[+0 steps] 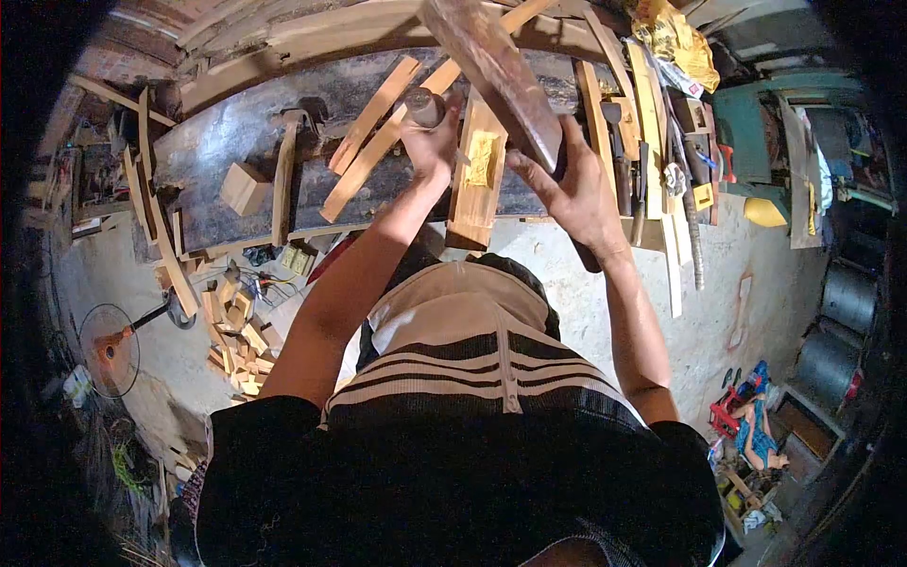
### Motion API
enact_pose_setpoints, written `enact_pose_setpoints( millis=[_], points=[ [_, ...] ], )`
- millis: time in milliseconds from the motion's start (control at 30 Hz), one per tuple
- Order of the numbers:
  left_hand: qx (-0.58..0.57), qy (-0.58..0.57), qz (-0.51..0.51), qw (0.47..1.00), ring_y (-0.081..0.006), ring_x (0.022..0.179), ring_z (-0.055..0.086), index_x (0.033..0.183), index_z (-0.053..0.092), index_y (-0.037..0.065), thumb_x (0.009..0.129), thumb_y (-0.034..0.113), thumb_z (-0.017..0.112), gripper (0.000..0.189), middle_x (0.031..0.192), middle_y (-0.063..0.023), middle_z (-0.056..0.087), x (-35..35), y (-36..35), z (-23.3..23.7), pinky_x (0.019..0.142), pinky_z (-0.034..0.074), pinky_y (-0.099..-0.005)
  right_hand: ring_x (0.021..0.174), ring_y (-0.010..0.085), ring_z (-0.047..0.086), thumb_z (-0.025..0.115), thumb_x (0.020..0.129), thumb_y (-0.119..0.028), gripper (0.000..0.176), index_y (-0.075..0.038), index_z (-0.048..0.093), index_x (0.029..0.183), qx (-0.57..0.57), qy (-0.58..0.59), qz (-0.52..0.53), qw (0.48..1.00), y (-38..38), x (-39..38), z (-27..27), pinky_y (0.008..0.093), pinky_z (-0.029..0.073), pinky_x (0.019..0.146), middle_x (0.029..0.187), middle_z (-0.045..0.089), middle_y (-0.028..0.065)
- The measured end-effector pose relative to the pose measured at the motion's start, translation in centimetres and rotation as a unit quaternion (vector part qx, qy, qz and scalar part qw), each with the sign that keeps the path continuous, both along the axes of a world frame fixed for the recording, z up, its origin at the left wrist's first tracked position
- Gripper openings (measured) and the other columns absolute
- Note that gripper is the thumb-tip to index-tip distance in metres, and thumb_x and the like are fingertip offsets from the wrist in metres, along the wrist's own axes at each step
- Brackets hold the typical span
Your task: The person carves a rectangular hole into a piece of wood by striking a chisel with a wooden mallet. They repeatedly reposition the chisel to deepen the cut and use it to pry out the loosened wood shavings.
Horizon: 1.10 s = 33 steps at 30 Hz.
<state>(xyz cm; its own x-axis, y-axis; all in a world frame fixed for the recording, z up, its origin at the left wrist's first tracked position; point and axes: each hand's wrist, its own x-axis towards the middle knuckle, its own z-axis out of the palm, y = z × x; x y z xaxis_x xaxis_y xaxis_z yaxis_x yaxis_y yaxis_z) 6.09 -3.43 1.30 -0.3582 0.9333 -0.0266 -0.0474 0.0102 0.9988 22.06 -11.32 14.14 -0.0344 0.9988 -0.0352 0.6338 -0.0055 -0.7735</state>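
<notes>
A wooden block (pixel 470 200) lies lengthwise before me on the bench, a pale, rough-cut recess (pixel 484 159) with loose shavings on its upper face. Just left of the recess, my left hand (pixel 435 142) is closed around a chisel (pixel 425 107); its round handle end faces up and most of its blade is hidden. To the right, my right hand (pixel 581 194) grips the handle of a long, thick brown wooden mallet (pixel 496 76). The mallet's head slants up and left above the block, and its dark handle end sticks out below my palm.
Wooden strips (pixel 364 165) lie left of the block beside a small wooden cube (pixel 246 189) and a hammer (pixel 304 111). Several tools and slats (pixel 642 161) line the bench's right side. Offcuts (pixel 236 326) and a fan (pixel 109 350) stand on the floor at left.
</notes>
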Motion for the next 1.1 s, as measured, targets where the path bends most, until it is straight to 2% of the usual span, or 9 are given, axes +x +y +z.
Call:
enact_pose_setpoints(
  millis=[200, 300, 367, 633, 667, 700, 733, 900, 1100],
  points=[
    [0.073, -0.164, -0.076, 0.981, -0.0058, 0.07, 0.057, 0.084, 0.063, 0.005, 0.087, 0.013, 0.073, 0.013, 0.078, 0.0026, 0.064, 1.1, -0.5, -0.2, 0.063, 0.046, -0.0234, 0.074, 0.0357, 0.071, 0.075, 0.082, -0.031, 0.055, 0.0, 0.047, 0.118, 0.154, 0.047, 0.051, 0.986, 1.8, -2.6, 5.2, 0.0416, 0.054, 0.063, 0.076, 0.067, 0.0232],
    [0.105, -0.158, -0.111, 0.976, -0.0063, 0.081, 0.057, 0.095, 0.06, 0.006, 0.087, 0.008, 0.071, 0.014, 0.087, 0.0037, 0.062, 1.6, -1.2, -0.2, 0.073, 0.048, -0.0232, 0.077, 0.028, 0.07, 0.075, 0.084, -0.035, 0.059, 0.002, 0.046, 0.12, 0.087, -0.015, 0.077, 0.993, 2.0, -2.8, 4.4, 0.0392, 0.054, 0.07, 0.084, 0.068, 0.0218],
    [0.072, -0.273, -0.126, 0.951, -0.0087, 0.087, 0.06, 0.101, 0.06, 0.005, 0.079, -0.004, 0.068, 0.025, 0.093, 0.0012, 0.065, 2.2, -1.4, -2.4, 0.08, 0.05, -0.0252, 0.065, 0.0432, 0.066, 0.072, 0.084, -0.033, 0.06, 0.002, 0.045, 0.124, 0.079, -0.191, 0.113, 0.972, 2.3, -2.3, 1.5, 0.0439, 0.053, 0.06, 0.066, 0.063, 0.0247],
    [0.116, -0.149, -0.141, 0.972, -0.0069, 0.091, 0.06, 0.101, 0.063, 0.004, 0.085, 0.001, 0.069, 0.017, 0.098, 0.0015, 0.067, 1.9, -1.4, -1.6, 0.081, 0.05, -0.0256, 0.067, 0.0395, 0.068, 0.07, 0.086, -0.03, 0.057, 0.002, 0.045, 0.125, 0.097, -0.089, 0.076, 0.988, 1.7, -2.8, 4.0, 0.0418, 0.052, 0.061, 0.068, 0.064, 0.0243],
    [0.148, -0.167, -0.162, 0.961, -0.0075, 0.092, 0.061, 0.102, 0.063, 0.004, 0.084, 0.0, 0.069, 0.019, 0.099, 0.0014, 0.067, 1.7, -1.5, -2.3, 0.081, 0.05, -0.0259, 0.068, 0.038, 0.069, 0.07, 0.086, -0.029, 0.054, 0.003, 0.046, 0.123, 0.067, -0.045, 0.077, 0.994, 1.6, -2.9, 3.7, 0.0422, 0.052, 0.062, 0.07, 0.064, 0.0253],
    [0.181, -0.185, -0.182, 0.948, -0.0081, 0.092, 0.061, 0.103, 0.063, 0.004, 0.083, -0.002, 0.069, 0.022, 0.1, 0.0013, 0.067, 1.6, -1.5, -3.0, 0.08, 0.05, -0.0261, 0.071, 0.0385, 0.069, 0.069, 0.087, -0.029, 0.051, 0.003, 0.046, 0.12, 0.038, -0.142, 0.082, 0.986, 1.9, -2.8, 2.8, 0.0428, 0.052, 0.063, 0.073, 0.065, 0.0263],
    [0.079, -0.326, -0.166, 0.927, -0.0098, 0.091, 0.062, 0.103, 0.064, 0.003, 0.08, -0.004, 0.07, 0.025, 0.099, 0.0008, 0.068, 2.0, -1.4, -3.0, 0.079, 0.051, -0.0274, 0.071, 0.0388, 0.069, 0.069, 0.087, -0.03, 0.051, 0.003, 0.047, 0.119, 0.024, -0.169, 0.095, 0.981, 2.2, -2.4, 1.6, 0.0432, 0.052, 0.063, 0.074, 0.065, 0.0263],
    [0.047, -0.146, -0.081, 0.985, -0.0093, 0.079, 0.065, 0.097, 0.066, 0.003, 0.082, -0.006, 0.067, 0.018, 0.092, -0.0019, 0.071, 0.2, -0.1, -1.6, 0.072, 0.053, -0.0271, 0.077, 0.0408, 0.068, 0.071, 0.086, -0.035, 0.058, 0.005, 0.047, 0.121, -0.002, -0.111, 0.09, 0.99, 1.8, -1.2, 0.0, 0.0435, 0.052, 0.068, 0.078, 0.065, 0.0278],
    [-0.032, -0.215, 0.05, 0.975, -0.0091, 0.058, 0.055, 0.082, 0.058, 0.007, 0.084, 0.008, 0.076, 0.017, 0.071, 0.002, 0.059, -2.6, 2.2, -2.3, 0.054, 0.043, -0.0259, 0.094, 0.0363, 0.069, 0.071, 0.086, -0.037, 0.062, 0.004, 0.047, 0.126, -0.067, -0.079, 0.014, 0.995, -0.4, 0.4, -3.0, 0.0416, 0.052, 0.078, 0.096, 0.067, 0.0291]
  ],
)
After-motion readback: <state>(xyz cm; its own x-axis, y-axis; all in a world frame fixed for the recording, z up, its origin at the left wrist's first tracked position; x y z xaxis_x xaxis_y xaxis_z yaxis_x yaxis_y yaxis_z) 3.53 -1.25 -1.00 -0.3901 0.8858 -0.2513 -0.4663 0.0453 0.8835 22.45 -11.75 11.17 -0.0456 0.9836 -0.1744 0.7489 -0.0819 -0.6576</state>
